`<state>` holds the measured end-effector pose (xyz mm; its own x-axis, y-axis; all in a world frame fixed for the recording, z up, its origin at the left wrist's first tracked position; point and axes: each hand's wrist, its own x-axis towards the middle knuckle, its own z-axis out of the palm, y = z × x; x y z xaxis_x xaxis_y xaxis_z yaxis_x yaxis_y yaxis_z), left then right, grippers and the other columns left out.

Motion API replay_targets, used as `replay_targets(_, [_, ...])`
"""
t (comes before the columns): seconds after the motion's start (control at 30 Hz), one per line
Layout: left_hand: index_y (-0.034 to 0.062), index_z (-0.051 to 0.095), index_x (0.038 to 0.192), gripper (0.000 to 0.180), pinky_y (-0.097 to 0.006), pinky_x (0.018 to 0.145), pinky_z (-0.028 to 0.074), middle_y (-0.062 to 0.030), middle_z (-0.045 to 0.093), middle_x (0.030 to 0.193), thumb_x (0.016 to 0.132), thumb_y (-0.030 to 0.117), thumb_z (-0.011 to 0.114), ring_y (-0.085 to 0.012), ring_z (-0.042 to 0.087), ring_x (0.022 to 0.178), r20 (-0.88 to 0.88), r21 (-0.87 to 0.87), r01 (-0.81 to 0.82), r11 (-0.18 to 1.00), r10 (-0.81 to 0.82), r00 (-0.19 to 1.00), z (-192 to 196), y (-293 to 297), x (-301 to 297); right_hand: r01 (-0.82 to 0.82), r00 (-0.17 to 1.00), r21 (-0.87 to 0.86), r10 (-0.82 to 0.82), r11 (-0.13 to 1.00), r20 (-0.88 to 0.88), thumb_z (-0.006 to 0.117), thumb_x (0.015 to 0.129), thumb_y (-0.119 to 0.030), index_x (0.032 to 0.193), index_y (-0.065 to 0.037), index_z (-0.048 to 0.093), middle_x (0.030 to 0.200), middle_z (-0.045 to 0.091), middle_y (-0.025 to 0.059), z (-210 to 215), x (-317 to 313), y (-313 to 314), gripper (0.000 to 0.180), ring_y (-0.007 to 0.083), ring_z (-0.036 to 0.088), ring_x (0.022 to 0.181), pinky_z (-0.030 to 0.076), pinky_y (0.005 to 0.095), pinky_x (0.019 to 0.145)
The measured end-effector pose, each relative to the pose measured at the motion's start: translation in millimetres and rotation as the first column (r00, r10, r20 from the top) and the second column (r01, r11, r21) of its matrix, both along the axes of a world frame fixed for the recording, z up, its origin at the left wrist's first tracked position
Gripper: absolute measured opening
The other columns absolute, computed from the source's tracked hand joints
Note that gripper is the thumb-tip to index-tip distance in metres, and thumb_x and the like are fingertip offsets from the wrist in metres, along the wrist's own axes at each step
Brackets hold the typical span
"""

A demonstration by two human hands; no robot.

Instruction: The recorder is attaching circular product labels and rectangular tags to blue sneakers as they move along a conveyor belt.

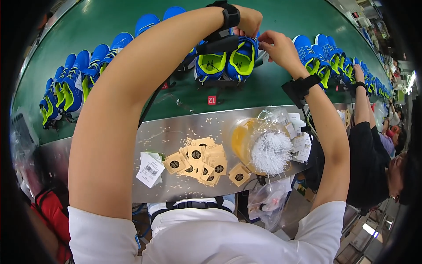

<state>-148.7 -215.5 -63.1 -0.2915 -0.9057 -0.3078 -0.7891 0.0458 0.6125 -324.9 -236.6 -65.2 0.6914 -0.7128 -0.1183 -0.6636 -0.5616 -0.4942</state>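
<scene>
A pair of blue shoes with lime-green insides (pixel 226 61) sits on the green conveyor belt (pixel 272 83) straight ahead. Both my arms reach out to it. My left hand (pixel 249 20), with a black band at the wrist, is curled over the far end of the right-hand shoe. My right hand (pixel 277 46) pinches something small and whitish at that same shoe's toe end; what it is I cannot tell. A heap of tan paper tags with black round marks (pixel 200 163) lies on the metal ledge (pixel 167 132) below.
More blue shoes line the belt at left (pixel 70 86) and right (pixel 323 59). A clear bag of white plastic fasteners (pixel 268 149) and white label slips (pixel 150 169) lie on the ledge. Another person's arm (pixel 361 99) reaches to shoes at the right.
</scene>
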Motion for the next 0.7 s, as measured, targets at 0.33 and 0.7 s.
replay_targets(0.33, [0.0053, 0.07, 0.088, 0.017, -0.032, 0.058, 0.051, -0.0084, 0.066, 0.074, 0.072, 0.013, 0.069, -0.0183, 0.064, 0.066, -0.166, -0.258, -0.217, 0.941, 0.179, 0.97, -14.2, 22.4, 15.1, -0.025, 0.994, -0.015, 0.026, 1.0, 0.103, 0.06, 0.084, -0.017, 0.097, -0.006, 0.064, 0.089, 0.067, 0.0117, -9.8, 13.4, 0.7, 0.018, 0.0291, 0.064, 0.076, 0.05, 0.0373, 0.068])
replay_targets(0.7, [-0.0027, 0.065, 0.09, 0.018, -0.031, 0.067, 0.052, -0.013, 0.065, 0.078, 0.078, 0.012, 0.065, -0.0216, 0.063, 0.071, -0.36, -0.241, -0.517, 0.821, 0.419, 0.834, -25.9, 37.5, 21.7, -0.093, 0.831, 0.458, -0.185, 0.884, 0.525, 0.055, 0.091, -0.012, 0.111, 0.002, 0.057, 0.102, 0.063, 0.012, 7.3, 15.2, -5.1, 0.025, 0.0221, 0.062, 0.091, 0.05, 0.032, 0.082])
